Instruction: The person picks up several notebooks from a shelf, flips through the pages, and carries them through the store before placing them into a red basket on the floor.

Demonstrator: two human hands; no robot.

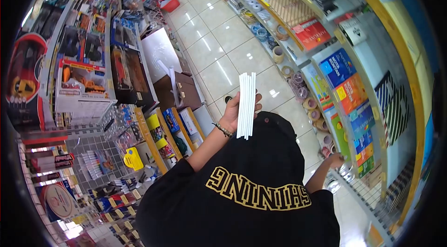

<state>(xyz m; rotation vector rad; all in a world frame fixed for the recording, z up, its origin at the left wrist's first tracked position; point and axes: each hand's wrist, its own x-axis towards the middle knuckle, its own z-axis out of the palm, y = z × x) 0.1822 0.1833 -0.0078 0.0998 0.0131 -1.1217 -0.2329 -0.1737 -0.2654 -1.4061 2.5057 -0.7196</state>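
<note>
My left hand (231, 113) is closed around a bundle of thin white sticks (247, 105), held upright in front of my chest. The thumb lies on the near side and the fingertips show past the far edge. A beaded bracelet circles that wrist. On the other side, my right hand (334, 160) is low by the right-hand shelf, its fingers curled next to the rolls of tape (315, 115). Whatever those fingers may hold is too small to make out.
Toy boxes (81, 84) and packaged goods fill the shelves on the left. Nota books (337, 68) stand on the right-hand shelf, close to my right arm. Between the shelves runs a tiled aisle (221, 37), with a red bin (168, 1) farther along it.
</note>
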